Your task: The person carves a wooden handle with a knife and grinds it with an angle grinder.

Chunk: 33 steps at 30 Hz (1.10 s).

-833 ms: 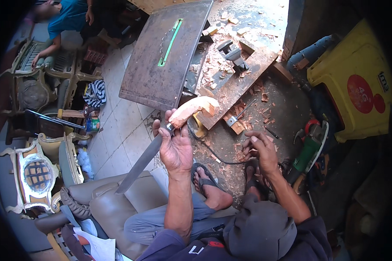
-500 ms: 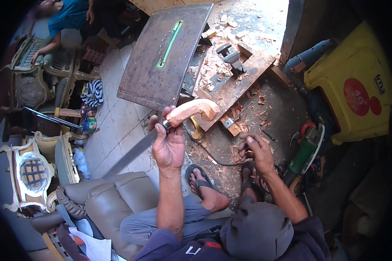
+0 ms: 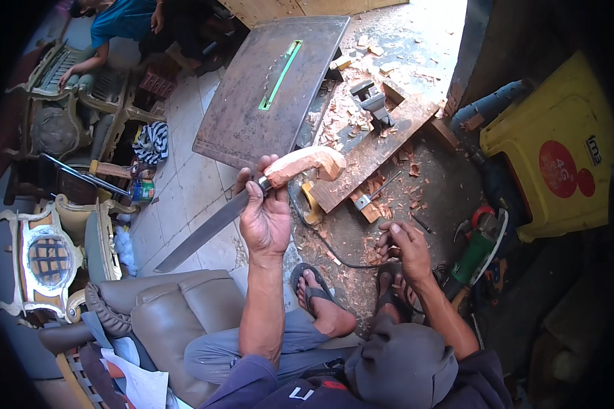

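My left hand point(image 3: 267, 221) is closed round a machete where its long grey blade point(image 3: 205, 235) meets a pale, freshly carved wooden handle point(image 3: 300, 167). The blade points down to the left, its tip above the brown chair. The handle's hooked end lies to the right, in front of the metal table. My right hand point(image 3: 409, 251) hovers over the chip-strewn floor, apart from the machete. Its fingers are curled in toward the thumb, and nothing shows in them.
A metal-topped saw table point(image 3: 252, 88) stands ahead. Beside it a vise point(image 3: 372, 105) sits on a chip-covered wooden bench point(image 3: 382, 160). A green angle grinder point(image 3: 472, 255) and yellow plastic stool point(image 3: 546, 150) are right; a padded brown chair point(image 3: 177, 320) and carved frames point(image 3: 51, 262) left. Another person point(image 3: 119, 24) is at far left.
The machete has turned slightly in my left hand, so more of the blade's broad side shows. My right hand has hardly moved. The view has shifted a little.
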Tool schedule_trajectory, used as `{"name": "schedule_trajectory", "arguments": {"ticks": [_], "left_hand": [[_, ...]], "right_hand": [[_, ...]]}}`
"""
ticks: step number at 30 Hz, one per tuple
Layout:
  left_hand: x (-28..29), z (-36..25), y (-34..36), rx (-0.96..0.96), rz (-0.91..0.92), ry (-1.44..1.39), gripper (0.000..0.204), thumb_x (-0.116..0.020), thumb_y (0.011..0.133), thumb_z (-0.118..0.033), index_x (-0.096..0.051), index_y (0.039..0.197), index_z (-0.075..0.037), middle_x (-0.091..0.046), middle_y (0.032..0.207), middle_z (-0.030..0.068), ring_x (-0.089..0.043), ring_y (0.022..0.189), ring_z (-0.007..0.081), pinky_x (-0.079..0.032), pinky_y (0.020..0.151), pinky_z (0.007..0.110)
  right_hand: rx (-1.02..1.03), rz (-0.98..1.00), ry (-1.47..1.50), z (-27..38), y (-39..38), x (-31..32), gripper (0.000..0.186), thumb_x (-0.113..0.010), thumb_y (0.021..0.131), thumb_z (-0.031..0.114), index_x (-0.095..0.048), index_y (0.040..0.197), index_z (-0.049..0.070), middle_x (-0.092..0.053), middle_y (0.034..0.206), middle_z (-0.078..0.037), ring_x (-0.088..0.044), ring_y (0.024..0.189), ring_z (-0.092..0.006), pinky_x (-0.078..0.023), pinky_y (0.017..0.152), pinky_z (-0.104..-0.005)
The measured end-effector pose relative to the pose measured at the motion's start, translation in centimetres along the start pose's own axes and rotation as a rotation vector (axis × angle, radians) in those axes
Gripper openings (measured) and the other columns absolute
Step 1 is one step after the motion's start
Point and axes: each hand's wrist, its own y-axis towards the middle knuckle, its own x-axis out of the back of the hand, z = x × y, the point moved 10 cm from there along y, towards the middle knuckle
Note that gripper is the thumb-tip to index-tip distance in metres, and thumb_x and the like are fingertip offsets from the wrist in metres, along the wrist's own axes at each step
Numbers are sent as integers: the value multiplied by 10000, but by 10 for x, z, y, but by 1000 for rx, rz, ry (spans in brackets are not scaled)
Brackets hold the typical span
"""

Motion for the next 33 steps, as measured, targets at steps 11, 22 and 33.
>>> {"name": "schedule_trajectory", "arguments": {"ticks": [11,22,33], "left_hand": [[10,9,-9,12,-40,-28,289,-585,1052,-111,-606,1339,-133,-594,1437,238,-479,1446,378,-365,1264,535],[15,10,-11,26,-50,-48,279,-585,1051,-107,-626,1325,-136,-599,1436,241,-478,1449,380,-365,1264,536],[27,15,-9,112,-70,-128,291,-575,1056,-107,-614,1343,-132,-580,1456,251,-471,1454,390,-399,1240,548]], "right_hand": [[-19,-45,-57,3,-5,10,331,-535,1105,294,-658,1213,6,-671,907,-56,-637,759,-104,-535,659,-261],[-39,-63,-51,-8,-9,19,326,-541,1100,282,-655,1196,-8,-671,900,-57,-636,749,-105,-536,658,-257],[-20,-55,-141,-9,-9,31,331,-539,1092,308,-645,1206,16,-661,920,-48,-643,784,-109,-537,655,-261]]}}
